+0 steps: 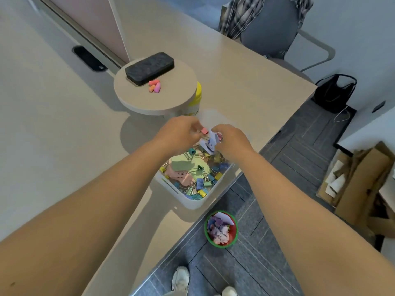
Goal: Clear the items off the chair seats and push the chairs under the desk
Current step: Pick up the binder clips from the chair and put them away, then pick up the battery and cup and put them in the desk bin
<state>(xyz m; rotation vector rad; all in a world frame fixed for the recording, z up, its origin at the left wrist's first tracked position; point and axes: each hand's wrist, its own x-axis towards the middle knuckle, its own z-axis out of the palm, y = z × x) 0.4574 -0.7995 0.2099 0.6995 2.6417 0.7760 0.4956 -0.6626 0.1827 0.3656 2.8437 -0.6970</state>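
Both hands meet over the far end of a white plastic bin [193, 202] that sits on the edge of the beige desk top [53, 124], right under the wrists. The left hand [178, 132] has its fingers curled in, and a small pink clip [204, 131] shows at its fingertips; whether it is pinched or just touching is hard to tell. The right hand [232, 139] is curled round a small white and purple device [210, 144], which hangs tilted between the two hands. The bin below them is filled with coloured binder clips [199, 185] in blue, yellow and green, and pale green and pink paper notes [188, 165].

Well beyond the right hand, at the far corner of the desk, stands the grey office chair [269, 30] with a curved light armrest; a plaid shirt [237, 16] is draped over its back. Its seat is hidden by the desk.

Just beyond the left hand is a round beige platform [136, 97] bearing a black rectangular block [149, 68] and a few pink and orange eraser caps [155, 86]; a yellow-lidded canister [196, 99] peeps out behind it. On the floor, below the right forearm, is a red bowl with a green rim [221, 228] full of crumpled paper. Farther right lie a black bag [334, 92] and brown cardboard boxes [361, 182].
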